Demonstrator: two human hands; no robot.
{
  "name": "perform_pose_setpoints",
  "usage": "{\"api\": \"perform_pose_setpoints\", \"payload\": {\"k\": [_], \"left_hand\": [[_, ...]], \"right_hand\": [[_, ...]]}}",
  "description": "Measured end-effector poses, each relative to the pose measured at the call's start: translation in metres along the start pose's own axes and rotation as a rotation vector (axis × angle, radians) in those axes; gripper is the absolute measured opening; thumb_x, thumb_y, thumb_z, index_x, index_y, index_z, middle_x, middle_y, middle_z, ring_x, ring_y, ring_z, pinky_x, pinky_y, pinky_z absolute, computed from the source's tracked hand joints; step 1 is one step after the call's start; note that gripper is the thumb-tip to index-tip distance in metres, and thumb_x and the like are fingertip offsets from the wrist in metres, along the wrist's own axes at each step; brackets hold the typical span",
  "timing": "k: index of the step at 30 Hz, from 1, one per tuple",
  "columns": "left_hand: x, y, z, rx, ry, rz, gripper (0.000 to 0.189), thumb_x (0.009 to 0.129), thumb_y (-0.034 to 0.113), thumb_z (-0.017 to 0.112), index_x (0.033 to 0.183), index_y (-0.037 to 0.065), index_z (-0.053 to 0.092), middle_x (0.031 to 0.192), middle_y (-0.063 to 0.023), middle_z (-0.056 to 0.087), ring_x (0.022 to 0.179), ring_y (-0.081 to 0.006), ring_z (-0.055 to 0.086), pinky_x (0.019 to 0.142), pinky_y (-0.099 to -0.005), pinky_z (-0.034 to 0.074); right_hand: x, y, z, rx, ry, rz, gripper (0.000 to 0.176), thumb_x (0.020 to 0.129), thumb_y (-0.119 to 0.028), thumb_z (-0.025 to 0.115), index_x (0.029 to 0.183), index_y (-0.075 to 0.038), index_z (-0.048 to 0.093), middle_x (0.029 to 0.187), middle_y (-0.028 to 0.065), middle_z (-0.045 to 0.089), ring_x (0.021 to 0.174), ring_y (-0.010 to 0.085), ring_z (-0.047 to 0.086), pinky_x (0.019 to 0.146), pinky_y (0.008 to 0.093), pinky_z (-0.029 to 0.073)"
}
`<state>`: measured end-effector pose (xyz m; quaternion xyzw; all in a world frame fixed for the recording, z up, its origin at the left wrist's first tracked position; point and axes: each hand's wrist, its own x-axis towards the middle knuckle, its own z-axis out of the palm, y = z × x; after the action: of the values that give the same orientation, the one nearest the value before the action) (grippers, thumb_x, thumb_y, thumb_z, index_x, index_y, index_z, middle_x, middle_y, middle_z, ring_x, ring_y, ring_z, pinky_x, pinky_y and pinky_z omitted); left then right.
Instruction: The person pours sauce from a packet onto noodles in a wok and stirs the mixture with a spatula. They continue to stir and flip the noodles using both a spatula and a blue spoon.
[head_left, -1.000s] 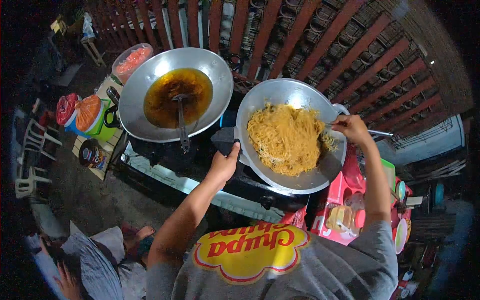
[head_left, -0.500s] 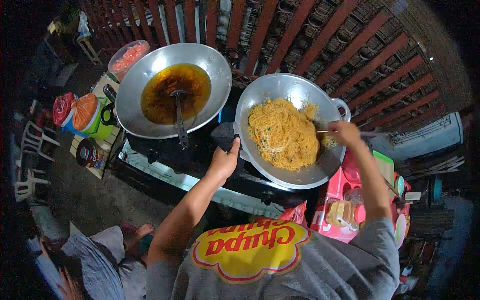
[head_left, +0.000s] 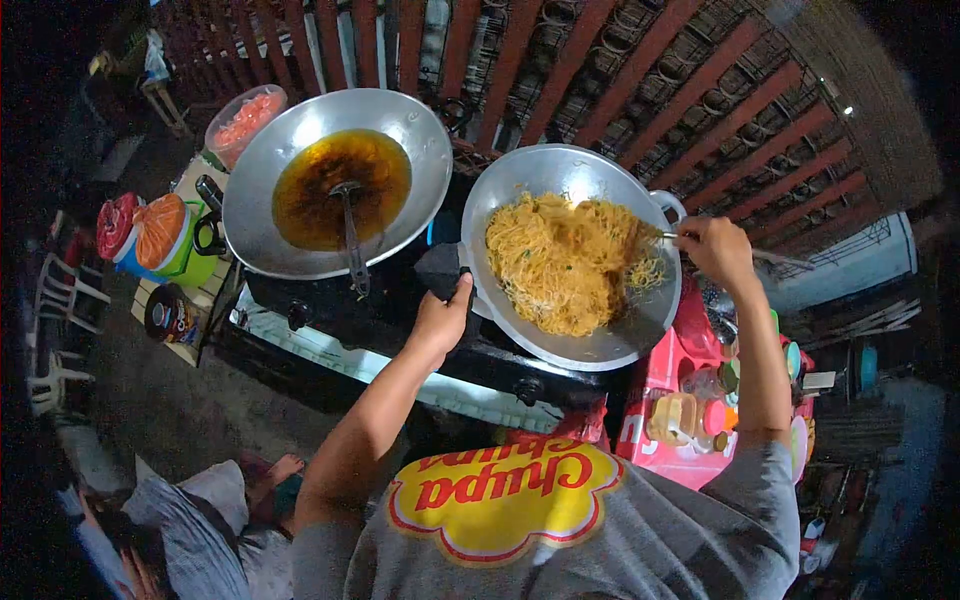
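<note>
A silver wok (head_left: 575, 357) holds a heap of yellow noodles (head_left: 560, 270) with bits of green in it. At the wok's left side, my left hand (head_left: 442, 318) is closed on a dark pot holder (head_left: 440, 268), which covers the wok's handle there. My right hand (head_left: 718, 252), at the opposite rim, grips the thin handle of a metal cooking utensil (head_left: 668, 236). The utensil's head is buried in the noodles and cannot be made out.
Left of the noodles, a second wok (head_left: 425, 135) holds brown oil and a ladle (head_left: 352, 235). Both stand on a black stove (head_left: 340, 310). A red slatted fence (head_left: 500, 75) runs behind. Jars (head_left: 672, 418) crowd a pink surface at right. Another person (head_left: 195, 510) is at lower left.
My right hand has moved up and to the right with the utensil, and the noodles have spread toward the upper right. My left hand keeps its grip; the whole view has shifted slightly.
</note>
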<state>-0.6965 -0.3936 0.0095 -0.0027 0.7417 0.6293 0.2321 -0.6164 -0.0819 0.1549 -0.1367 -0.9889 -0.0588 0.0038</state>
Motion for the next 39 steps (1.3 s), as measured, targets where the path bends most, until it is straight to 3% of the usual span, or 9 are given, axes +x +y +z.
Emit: {"api": "perform_pose_setpoints", "payload": {"k": [4, 11, 16, 17, 22, 24, 29, 33, 39], "left_hand": [[0.003, -0.006, -0.001, -0.04, -0.047, 0.048, 0.041, 0.085, 0.033, 0.047, 0.109, 0.001, 0.051, 0.106, -0.0129, 0.055, 0.101, -0.0241, 0.051, 0.084, -0.0312, 0.037], [-0.002, 0.002, -0.002, -0.033, -0.041, 0.04, 0.039, 0.085, 0.032, 0.047, 0.109, 0.001, 0.051, 0.106, -0.0126, 0.055, 0.1, -0.0223, 0.05, 0.084, -0.0308, 0.036], [-0.011, 0.017, -0.001, 0.06, -0.047, -0.063, 0.04, 0.085, 0.032, 0.045, 0.11, 0.0, 0.049, 0.107, -0.014, 0.054, 0.101, -0.0237, 0.05, 0.084, -0.0311, 0.036], [0.001, -0.007, 0.002, 0.008, -0.019, 0.077, 0.041, 0.085, 0.033, 0.046, 0.109, 0.0, 0.05, 0.107, -0.0149, 0.054, 0.101, -0.0255, 0.05, 0.084, -0.0321, 0.037], [0.0, -0.002, 0.0, 0.035, -0.044, 0.016, 0.042, 0.085, 0.034, 0.046, 0.108, 0.0, 0.051, 0.107, -0.0156, 0.054, 0.101, -0.0275, 0.05, 0.084, -0.033, 0.037], [-0.001, -0.001, 0.0, 0.039, -0.033, -0.004, 0.043, 0.085, 0.035, 0.046, 0.108, 0.0, 0.051, 0.107, -0.0157, 0.054, 0.101, -0.0279, 0.05, 0.084, -0.0333, 0.037], [-0.004, 0.002, -0.001, 0.018, -0.035, 0.013, 0.04, 0.085, 0.034, 0.047, 0.107, 0.001, 0.052, 0.106, -0.0147, 0.055, 0.1, -0.0269, 0.051, 0.083, -0.033, 0.038], [-0.002, -0.002, 0.0, 0.034, -0.007, 0.005, 0.04, 0.085, 0.033, 0.047, 0.107, 0.001, 0.052, 0.105, -0.0142, 0.055, 0.1, -0.0262, 0.051, 0.083, -0.0327, 0.038], [-0.003, -0.003, -0.003, 0.048, -0.079, 0.04, 0.041, 0.084, 0.034, 0.048, 0.109, 0.001, 0.05, 0.106, -0.0138, 0.055, 0.1, -0.0257, 0.051, 0.083, -0.0322, 0.037]], "right_hand": [[-0.001, -0.008, -0.022, -0.197, 0.062, -0.074, 0.016, 0.072, -0.028, 0.055, 0.08, -0.017, 0.064, 0.068, 0.0107, 0.06, 0.066, 0.0293, 0.059, 0.057, 0.0385, 0.046], [-0.011, 0.018, 0.026, -0.515, -0.255, -0.122, 0.017, 0.07, -0.028, 0.055, 0.077, -0.014, 0.063, 0.072, 0.0098, 0.061, 0.066, 0.0269, 0.062, 0.056, 0.0384, 0.05], [-0.014, -0.018, 0.13, 0.436, -0.125, 0.079, 0.017, 0.072, -0.02, 0.061, 0.084, -0.007, 0.061, 0.071, 0.0134, 0.06, 0.063, 0.0254, 0.058, 0.059, 0.0348, 0.043], [-0.009, -0.016, 0.134, 0.466, -0.118, 0.083, 0.017, 0.072, -0.019, 0.063, 0.082, -0.006, 0.061, 0.068, 0.0118, 0.059, 0.06, 0.021, 0.056, 0.057, 0.0325, 0.043], [-0.012, -0.002, 0.095, 0.646, -0.171, 0.185, 0.015, 0.071, -0.016, 0.065, 0.078, -0.003, 0.062, 0.061, 0.0064, 0.058, 0.055, 0.0089, 0.049, 0.052, 0.0257, 0.04], [-0.013, 0.014, 0.085, 0.535, -0.146, 0.131, 0.023, 0.071, -0.029, 0.064, 0.081, -0.009, 0.063, 0.064, 0.0114, 0.058, 0.056, 0.0202, 0.054, 0.056, 0.0325, 0.043], [-0.023, -0.009, 0.008, 0.192, -0.065, 0.167, 0.022, 0.07, -0.03, 0.061, 0.084, -0.014, 0.063, 0.076, 0.0144, 0.061, 0.07, 0.0335, 0.058, 0.061, 0.0382, 0.046], [-0.023, -0.025, -0.014, -0.186, 0.084, 0.026, 0.017, 0.074, -0.028, 0.056, 0.087, -0.019, 0.062, 0.075, 0.0116, 0.061, 0.067, 0.0293, 0.06, 0.058, 0.04, 0.047], [-0.014, -0.017, -0.019, -0.309, -0.013, -0.042, 0.015, 0.073, -0.028, 0.055, 0.077, -0.015, 0.061, 0.07, 0.0121, 0.06, 0.066, 0.0297, 0.059, 0.057, 0.039, 0.046]]}}
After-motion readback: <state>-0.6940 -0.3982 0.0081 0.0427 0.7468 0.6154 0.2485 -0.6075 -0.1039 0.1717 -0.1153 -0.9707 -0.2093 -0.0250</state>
